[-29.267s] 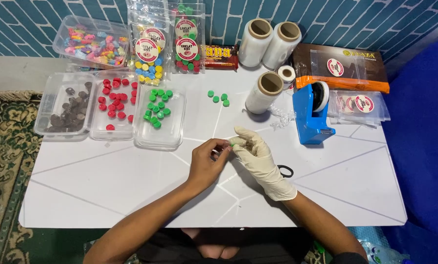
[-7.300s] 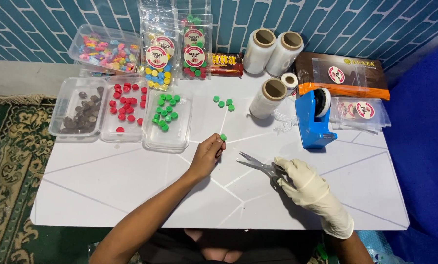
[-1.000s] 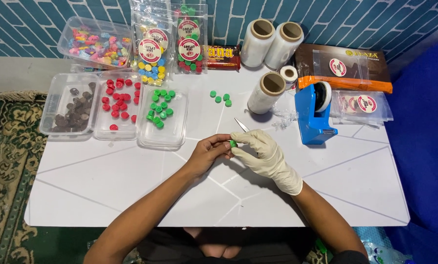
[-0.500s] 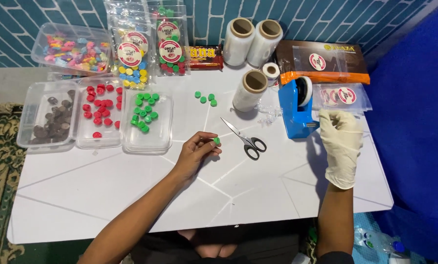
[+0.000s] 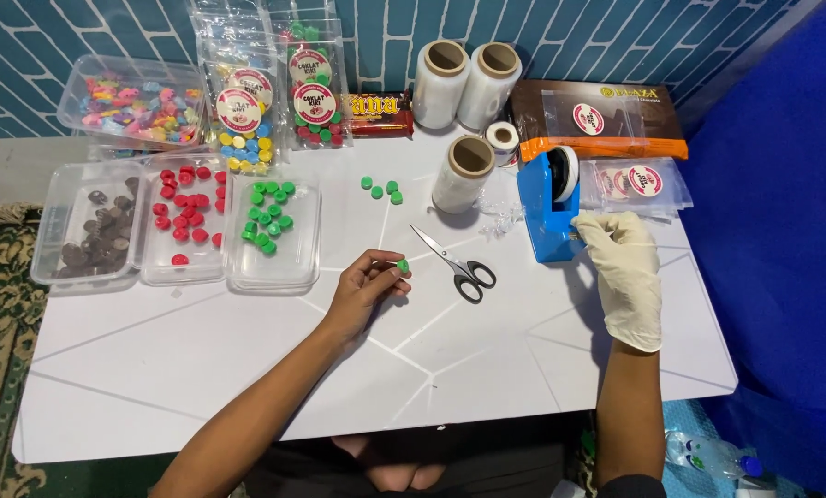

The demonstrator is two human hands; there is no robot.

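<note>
My bare left hand [image 5: 365, 288] rests on the white table [image 5: 247, 369] and pinches a small green candy piece [image 5: 403, 266] between thumb and fingertips. My right hand [image 5: 621, 267], in a white glove, reaches to the blue tape dispenser [image 5: 548, 205] at the right, its fingers touching the dispenser's front end. Whether it grips tape cannot be told. Black-handled scissors [image 5: 451, 263] lie open on the table between my two hands.
Three clear trays hold brown [image 5: 88, 235], red [image 5: 180, 214] and green candies [image 5: 271, 217]. Three loose green candies [image 5: 381, 188] lie near a film roll [image 5: 463, 172]. More rolls [image 5: 463, 83], candy bags [image 5: 274, 92], a mixed-candy box [image 5: 131, 101] and sticker pouches [image 5: 639, 180] line the back.
My gloved right hand put the scissors down and moved right to the tape dispenser. My left hand still pinches the green piece.
</note>
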